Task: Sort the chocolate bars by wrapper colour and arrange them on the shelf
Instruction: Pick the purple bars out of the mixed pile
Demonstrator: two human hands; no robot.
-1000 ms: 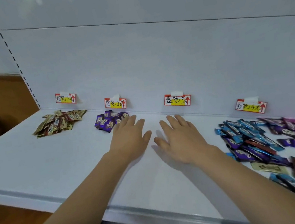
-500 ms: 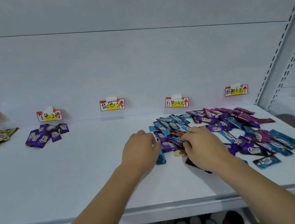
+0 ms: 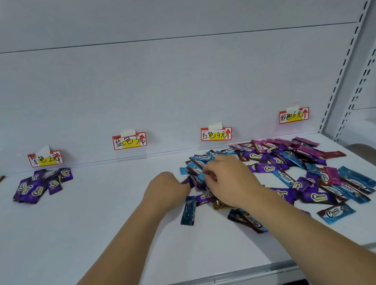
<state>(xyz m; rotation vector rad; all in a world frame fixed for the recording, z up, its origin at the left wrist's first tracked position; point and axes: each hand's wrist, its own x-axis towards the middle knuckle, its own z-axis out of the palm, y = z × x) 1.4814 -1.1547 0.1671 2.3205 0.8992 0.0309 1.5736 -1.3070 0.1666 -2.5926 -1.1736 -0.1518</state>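
Five labels [image 3: 129,141] (one cut off), two hands [image 3: 230,182] in mixed pile [image 3: 307,174].

Five price labels [image 3: 129,141], two hands [image 3: 230,182], three piles of bars [image 3: 41,186].

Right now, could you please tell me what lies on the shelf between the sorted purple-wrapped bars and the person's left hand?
Nothing: in the head view, the white shelf is bare between the purple-wrapped bars and the left hand.
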